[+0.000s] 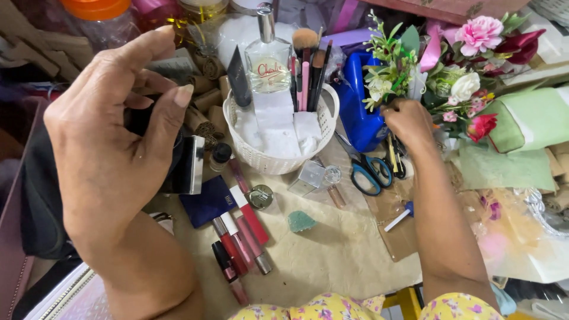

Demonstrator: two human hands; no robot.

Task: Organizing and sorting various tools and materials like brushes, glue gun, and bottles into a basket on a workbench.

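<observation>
My left hand (109, 142) is raised close to the camera, thumb and curled fingers closed around a black case (141, 120) with a silver-edged part (193, 164). My right hand (409, 121) reaches to the bunch of artificial flowers (391, 59) beside a blue tape dispenser (357, 115). Its fingertips are buried among the green stems, so the grip is hidden. Between the hands stands a white plastic basket (278, 161) holding a clear perfume bottle (268, 59), several makeup brushes (306, 65) and white tissue.
Several lip-gloss tubes (243, 234), a navy pouch (207, 201), a small green stone-like piece (301, 221) and a clear cube (308, 178) lie on beige paper (338, 255). Blue-handled scissors (367, 172) lie below the dispenser. Green wrapping paper (524, 118) sits right, an orange-lidded jar (101, 15) at the back left.
</observation>
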